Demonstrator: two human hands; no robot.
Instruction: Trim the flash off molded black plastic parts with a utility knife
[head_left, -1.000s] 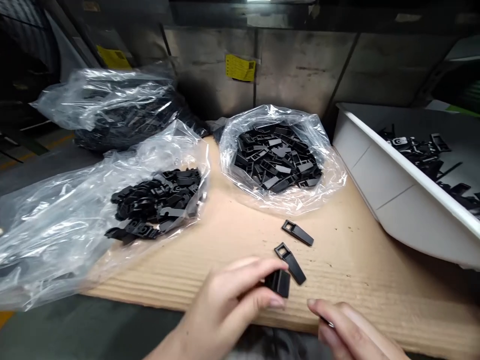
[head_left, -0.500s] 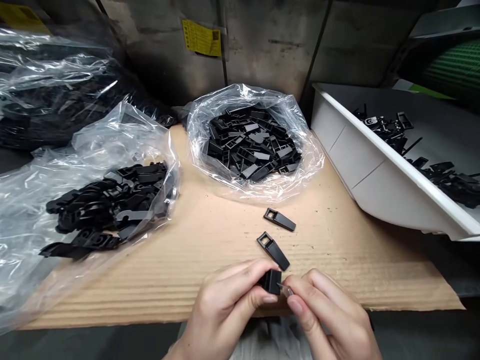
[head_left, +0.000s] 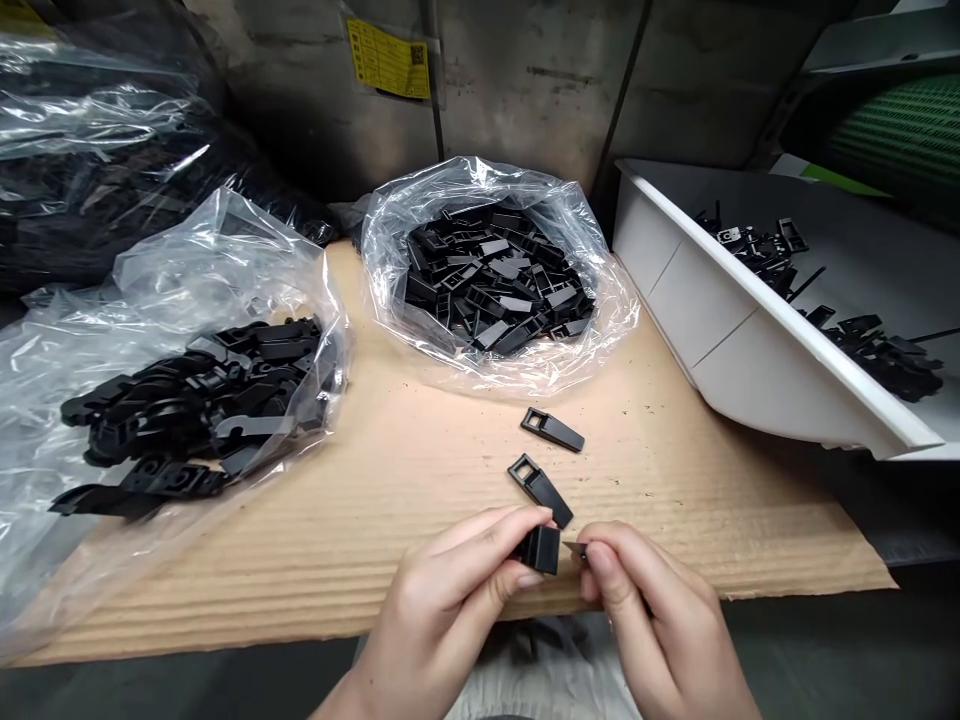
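Note:
Between the thumb and fingers of my left hand (head_left: pixel 457 590) is a black plastic part (head_left: pixel 541 550), its blocky end facing right. My right hand (head_left: pixel 649 600) pinches a small pointed blade (head_left: pixel 575 549), most of it hidden by the fingers. The blade's tip points left at the part, with a narrow gap between them. Just beyond my left fingertips lies a black plastic clip (head_left: pixel 546 495) with a square opening at one end. A second, similar clip (head_left: pixel 555 430) rests a little farther back on the cardboard.
A clear bag (head_left: pixel 480 375) full of black clips stands at the back middle. On the left, another clear bag (head_left: pixel 172 270) spills curved black parts (head_left: pixel 202 400). A white bin (head_left: pixel 675 290) with black pieces is at the right. Everything rests around a cardboard sheet (head_left: pixel 405 470).
The blade has come away from the black part's end face and turned in my right fingers. My left hand keeps its hold. The whole view has shifted slightly.

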